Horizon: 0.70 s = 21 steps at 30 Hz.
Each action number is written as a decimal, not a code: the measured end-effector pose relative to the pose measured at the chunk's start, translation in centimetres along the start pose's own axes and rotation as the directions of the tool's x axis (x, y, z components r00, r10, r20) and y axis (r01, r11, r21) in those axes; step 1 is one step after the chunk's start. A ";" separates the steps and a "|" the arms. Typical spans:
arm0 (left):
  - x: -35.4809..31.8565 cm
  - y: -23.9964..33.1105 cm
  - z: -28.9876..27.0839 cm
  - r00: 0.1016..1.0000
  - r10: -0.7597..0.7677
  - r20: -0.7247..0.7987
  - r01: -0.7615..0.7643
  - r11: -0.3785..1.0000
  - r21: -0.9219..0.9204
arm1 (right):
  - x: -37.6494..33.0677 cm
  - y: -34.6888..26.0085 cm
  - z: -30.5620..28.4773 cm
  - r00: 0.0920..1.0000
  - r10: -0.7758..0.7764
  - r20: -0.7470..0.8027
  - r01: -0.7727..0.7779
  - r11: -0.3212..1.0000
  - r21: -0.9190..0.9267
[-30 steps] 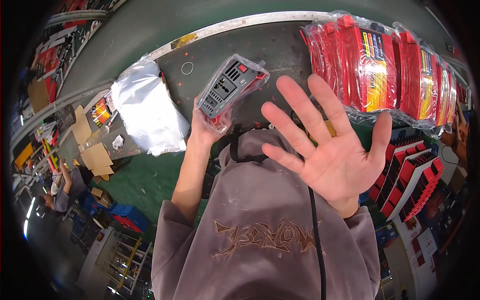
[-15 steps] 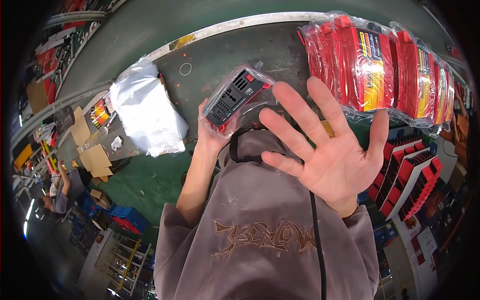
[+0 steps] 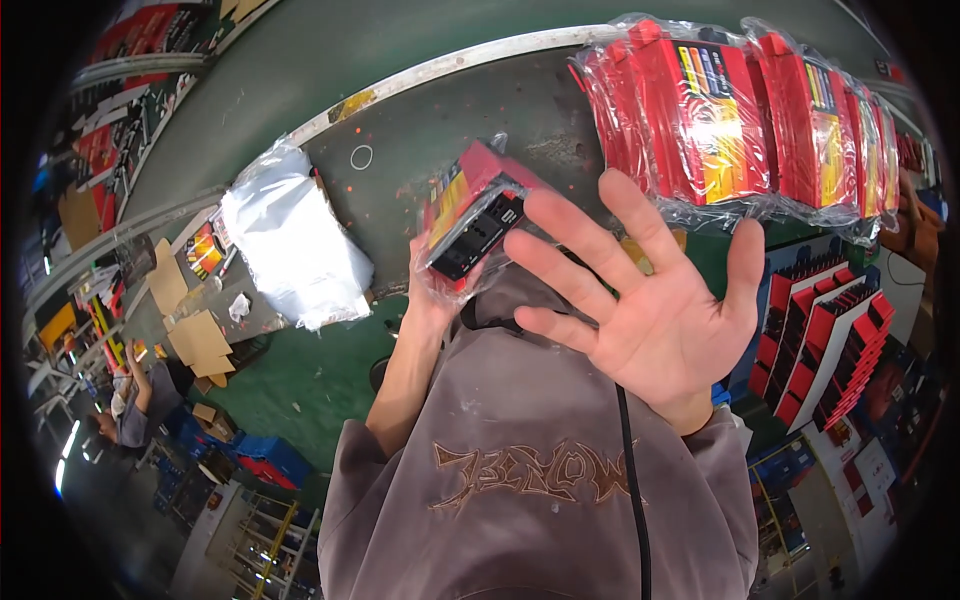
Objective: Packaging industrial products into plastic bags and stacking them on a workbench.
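Observation:
A red power inverter (image 3: 472, 236) with a black socket panel sits inside a clear plastic bag. My left hand (image 3: 430, 300) grips its lower left end and holds it tilted at the bench's near edge. The fingers under it are mostly hidden. My right hand (image 3: 655, 310) is raised close to the camera, palm showing and fingers spread, with nothing in it. Its index-side fingers overlap the inverter's right end in the picture; whether they touch it I cannot tell. Left of the inverter lies a stack of clear plastic bags (image 3: 297, 240).
Several bagged red inverters (image 3: 722, 130) stand in a row at the bench's right. Red and black parts (image 3: 820, 335) are stacked below them. A white ring (image 3: 361, 157) lies on the dark bench (image 3: 440, 115). Cardboard pieces (image 3: 198, 345) and another person (image 3: 148, 395) are at the left.
My left hand has turned the inverter, so its red and yellow printed side now shows above the socket panel. My right hand has shifted slightly left, still spread.

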<state>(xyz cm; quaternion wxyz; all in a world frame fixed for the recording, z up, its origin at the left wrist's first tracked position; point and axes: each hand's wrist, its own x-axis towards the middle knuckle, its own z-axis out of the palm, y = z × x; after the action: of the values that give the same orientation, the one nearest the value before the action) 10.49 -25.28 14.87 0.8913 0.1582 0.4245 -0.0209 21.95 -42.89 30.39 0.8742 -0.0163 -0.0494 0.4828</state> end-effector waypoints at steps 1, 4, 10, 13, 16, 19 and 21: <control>0.8 -0.7 -1.8 1.000 0.003 -0.027 -0.003 1.000 -0.028 | -0.1 0.0 0.4 0.999 -0.016 -0.037 0.016 1.000 -0.006; 0.4 -1.0 -4.3 0.990 -0.129 -0.049 0.121 0.981 -0.149 | -2.6 0.0 -3.6 0.968 -0.045 -0.249 0.010 0.990 -0.140; -0.5 -2.3 -3.5 0.983 -0.165 -0.078 0.151 0.975 -0.161 | -5.1 4.8 -11.1 0.522 -0.241 -0.818 -0.252 0.873 -0.418; -0.9 -3.0 -1.9 0.992 -0.115 -0.048 0.103 0.974 -0.203 | -6.9 6.6 -14.7 0.532 -0.350 -0.771 -0.227 0.818 -0.528; -0.7 -3.8 -1.4 0.987 -0.031 -0.155 0.007 0.988 -0.155 | -5.6 6.6 -14.5 0.578 -0.233 -0.782 -0.413 0.743 -0.526; 1.1 -5.9 -5.4 0.948 0.295 0.123 -0.318 0.843 0.434 | -4.0 8.6 -16.6 0.696 -0.333 -0.637 -0.125 0.817 -0.564; 1.1 -5.7 -6.2 0.994 -0.052 -0.095 0.043 0.994 -0.102 | -3.2 8.6 -15.1 0.708 -0.393 -0.587 -0.086 0.777 -0.624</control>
<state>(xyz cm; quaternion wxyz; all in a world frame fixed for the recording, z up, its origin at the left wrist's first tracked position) 5.58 -28.74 8.87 0.8755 0.1042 0.4718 -0.0132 14.58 -40.72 14.45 0.8131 -0.4707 0.1254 0.3189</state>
